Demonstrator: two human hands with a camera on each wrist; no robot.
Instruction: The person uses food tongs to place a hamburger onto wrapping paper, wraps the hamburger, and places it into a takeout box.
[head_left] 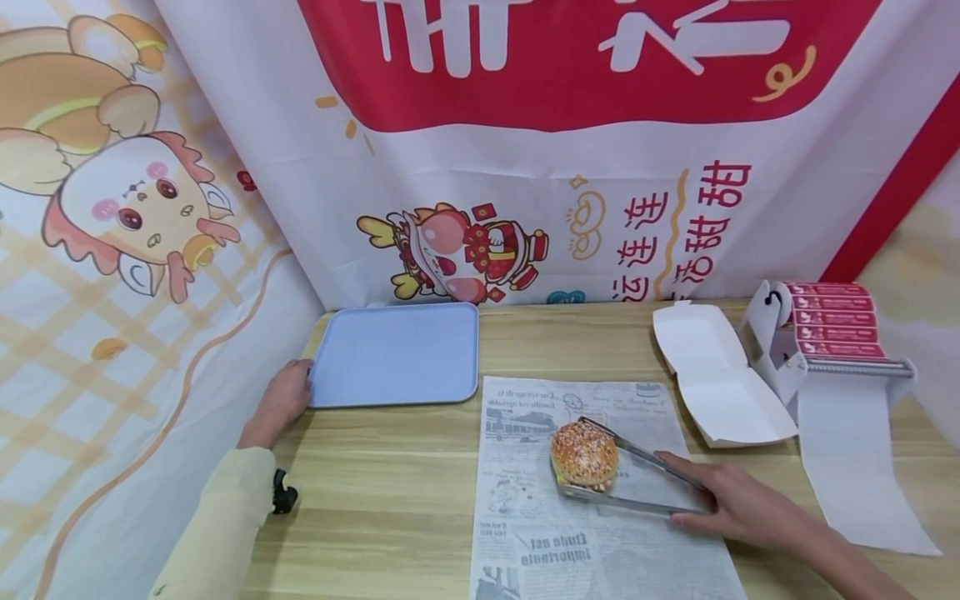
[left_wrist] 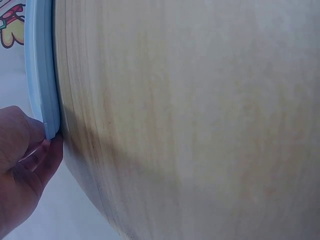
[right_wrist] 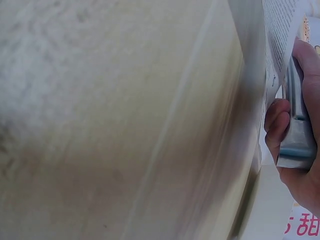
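Observation:
My left hand [head_left: 288, 392] pinches the near-left corner of a blue tray [head_left: 397, 354] at the back left of the table. Thumb and fingers meet around the tray's rim [left_wrist: 44, 75] in the left wrist view. In my right hand [head_left: 738, 504] are metal tongs [head_left: 637, 502], held near their joined end. The tongs' arms straddle a sesame-seed burger [head_left: 585, 454], with tips at its far and near sides. Under the burger lies a sheet of newsprint-patterned paper [head_left: 525, 500]. The right wrist view shows fingers curled round the tongs [right_wrist: 297, 135].
An opened white burger box [head_left: 708, 358] stands behind the paper on the right. Beside it is a label dispenser [head_left: 832, 333] with a red roll and a white strip [head_left: 851, 467] trailing over the wooden table [head_left: 375, 500]. Printed cloth [head_left: 525, 167] hangs along the back and sides.

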